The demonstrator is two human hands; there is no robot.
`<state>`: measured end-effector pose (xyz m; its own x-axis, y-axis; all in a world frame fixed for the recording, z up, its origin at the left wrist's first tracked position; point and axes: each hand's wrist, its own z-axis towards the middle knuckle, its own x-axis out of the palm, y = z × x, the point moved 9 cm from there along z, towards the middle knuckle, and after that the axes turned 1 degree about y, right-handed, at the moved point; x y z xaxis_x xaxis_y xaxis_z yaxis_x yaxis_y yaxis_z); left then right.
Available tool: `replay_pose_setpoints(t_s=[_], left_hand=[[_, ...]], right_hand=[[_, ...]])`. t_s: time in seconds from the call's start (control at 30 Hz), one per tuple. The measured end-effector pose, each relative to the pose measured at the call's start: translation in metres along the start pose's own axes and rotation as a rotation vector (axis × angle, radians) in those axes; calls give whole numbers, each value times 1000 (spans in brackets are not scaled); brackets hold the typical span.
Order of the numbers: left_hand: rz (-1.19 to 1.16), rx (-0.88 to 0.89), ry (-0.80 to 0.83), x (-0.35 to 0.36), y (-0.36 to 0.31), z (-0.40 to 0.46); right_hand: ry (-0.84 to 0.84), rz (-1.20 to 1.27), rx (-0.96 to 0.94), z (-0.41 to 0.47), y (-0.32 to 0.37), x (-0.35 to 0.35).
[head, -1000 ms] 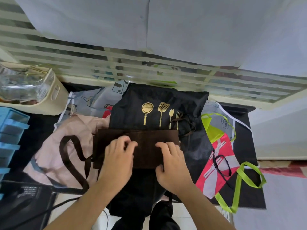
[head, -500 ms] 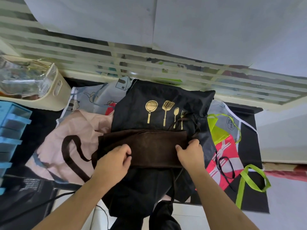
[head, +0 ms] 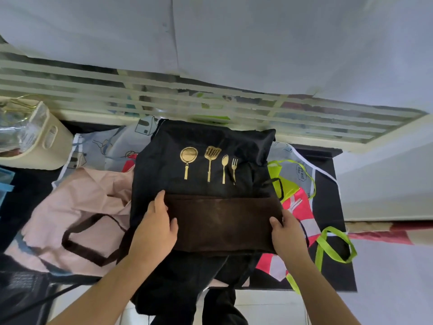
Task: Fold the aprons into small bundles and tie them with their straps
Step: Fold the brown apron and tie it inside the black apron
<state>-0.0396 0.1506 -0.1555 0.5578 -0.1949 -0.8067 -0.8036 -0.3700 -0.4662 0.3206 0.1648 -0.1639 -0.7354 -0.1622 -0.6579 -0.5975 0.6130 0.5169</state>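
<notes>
Your left hand (head: 154,228) lies on the left end of the brown pocket band (head: 225,224), fingers fairly straight and pressing the cloth, thumb over the band's edge. Your right hand (head: 287,235) pinches the band's right end, thumb on top and fingers tucked beneath. That band runs across the black apron (head: 206,141), just below its gold utensil print (head: 208,164), and the apron's lower part hangs off the near edge of the table (head: 328,188).

You look to be early in the job: this apron has at most a first fold started, no bundle is formed, and I see no strap tied. Left of the black apron a pink apron (head: 77,202) with a dark strap loop (head: 86,245) lies loose; behind it a grey printed apron (head: 105,148) is spread; right of it sits a red-and-white apron (head: 302,207) with lime straps (head: 332,245). All remain unfolded.

Far left of the black apron, a cream basket (head: 46,146) holds crumpled clear plastic (head: 16,130).
</notes>
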Motion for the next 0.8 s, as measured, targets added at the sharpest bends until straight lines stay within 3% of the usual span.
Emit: replay_pose_setpoints(t_s=[0.07,0.2,0.33,0.47,0.6,0.67,0.8], left_hand=[[13,92,10,9,-27,-4],[-7,330,184,55,-91,-18],[-88,183,338,105,-91,-14],[32,177,346,118,-93,-12],[126,210,366,126,-94,-16],[182,217,370,130,-94,-18],[207,196,383,133,-94,-19]], right_hand=[[15,-21,57,0,-18,-6],[137,107,117,0,-40,9],[183,146,125,0,-50,13],[121,138,57,11,-39,-8],[63,365,255,47,-35,-19],[26,412,258,66,-23,-24],[15,101,65,91,22,-48]])
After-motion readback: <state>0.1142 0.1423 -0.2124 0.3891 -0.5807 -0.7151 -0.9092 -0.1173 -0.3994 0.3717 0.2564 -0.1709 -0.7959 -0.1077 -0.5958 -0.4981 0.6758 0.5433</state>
